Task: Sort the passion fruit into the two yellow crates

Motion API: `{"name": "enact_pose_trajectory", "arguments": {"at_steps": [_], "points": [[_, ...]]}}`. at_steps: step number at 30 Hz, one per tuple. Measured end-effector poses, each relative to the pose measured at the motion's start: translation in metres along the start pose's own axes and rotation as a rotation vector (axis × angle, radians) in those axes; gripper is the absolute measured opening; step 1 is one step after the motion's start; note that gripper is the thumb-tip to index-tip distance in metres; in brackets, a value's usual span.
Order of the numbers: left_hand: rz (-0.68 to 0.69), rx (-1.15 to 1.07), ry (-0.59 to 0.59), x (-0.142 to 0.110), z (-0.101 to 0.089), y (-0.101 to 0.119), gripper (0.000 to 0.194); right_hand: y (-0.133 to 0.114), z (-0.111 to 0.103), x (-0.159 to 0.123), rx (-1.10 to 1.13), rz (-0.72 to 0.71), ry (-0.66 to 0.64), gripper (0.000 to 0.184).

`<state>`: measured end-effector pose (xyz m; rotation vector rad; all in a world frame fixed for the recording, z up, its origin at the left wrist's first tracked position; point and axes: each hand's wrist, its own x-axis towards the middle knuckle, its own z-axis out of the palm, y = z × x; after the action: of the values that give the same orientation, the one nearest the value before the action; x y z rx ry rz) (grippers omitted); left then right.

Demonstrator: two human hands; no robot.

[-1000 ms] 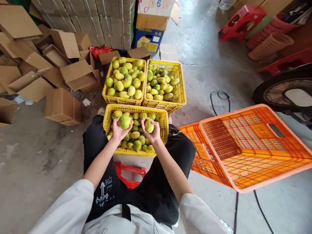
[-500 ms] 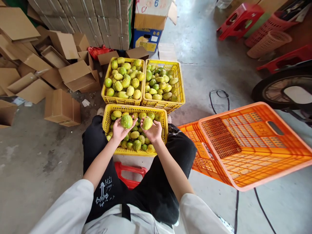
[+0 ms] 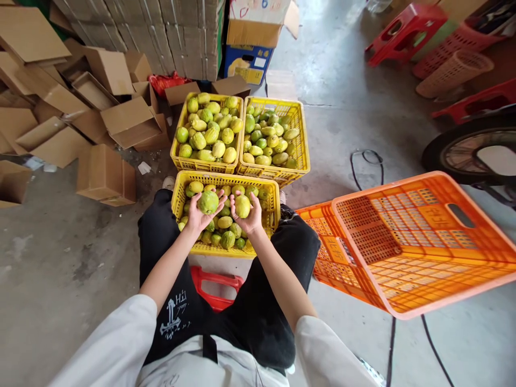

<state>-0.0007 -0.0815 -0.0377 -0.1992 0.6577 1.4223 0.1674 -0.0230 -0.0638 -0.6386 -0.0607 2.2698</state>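
Note:
I sit on a red stool (image 3: 215, 287) with a yellow crate (image 3: 266, 185) of green-yellow fruits between my knees. My left hand (image 3: 198, 216) cups a green fruit (image 3: 208, 201) palm up above the crate. My right hand (image 3: 249, 216) cups a yellower fruit (image 3: 242, 206) the same way, close beside the left. Both hands hover just over the fruit pile. Two more yellow crates stand beyond, the left crate (image 3: 176, 156) and the right crate (image 3: 301, 145), each heaped with the same fruit.
A tilted orange crate (image 3: 423, 242) with nothing in it leans on another at my right. Cardboard boxes (image 3: 105, 174) lie scattered at the left and stacked at the back. A black cable (image 3: 365, 158) runs on the concrete floor. A wheel (image 3: 467, 150) and red stools sit at the right.
Both hands have lifted slightly and drawn closer together with their fruits, the palms turning upward. The crates have not moved.

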Motion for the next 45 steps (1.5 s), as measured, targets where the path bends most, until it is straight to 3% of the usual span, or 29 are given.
{"name": "enact_pose_trajectory", "arguments": {"at_steps": [4, 9, 17, 21, 24, 26, 30, 37, 45], "points": [[-0.073, 0.063, -0.039, 0.002, -0.006, 0.002, 0.046, 0.000, -0.001, 0.000, 0.034, 0.037, 0.032, 0.028], [-0.070, 0.033, -0.049, 0.005, -0.006, 0.003, 0.046, -0.001, -0.001, -0.001, 0.064, -0.010, 0.087, 0.025], [-0.042, 0.000, 0.136, 0.009, 0.001, 0.001, 0.039, 0.000, 0.003, -0.001, 0.013, -0.118, 0.007, 0.033], [0.019, 0.009, 0.112, 0.010, 0.005, 0.005, 0.029, -0.007, 0.003, -0.005, 0.068, -0.178, -0.006, 0.024], [0.054, 0.008, 0.071, 0.009, 0.006, 0.008, 0.034, -0.013, 0.001, -0.009, 0.142, -0.160, -0.020, 0.018], [0.047, 0.006, 0.072, 0.008, 0.004, 0.010, 0.036, -0.015, -0.002, -0.010, 0.156, -0.129, -0.052, 0.021], [0.049, -0.009, 0.166, 0.009, 0.000, 0.008, 0.021, -0.013, -0.003, -0.009, 0.098, -0.097, -0.111, 0.035], [-0.003, 0.020, 0.234, 0.017, 0.000, 0.003, 0.022, -0.004, 0.002, -0.002, 0.067, -0.124, 0.026, 0.035], [0.131, -0.048, 0.268, 0.014, 0.000, 0.006, 0.030, -0.003, -0.004, 0.003, -0.056, -0.093, 0.034, 0.027]]}}
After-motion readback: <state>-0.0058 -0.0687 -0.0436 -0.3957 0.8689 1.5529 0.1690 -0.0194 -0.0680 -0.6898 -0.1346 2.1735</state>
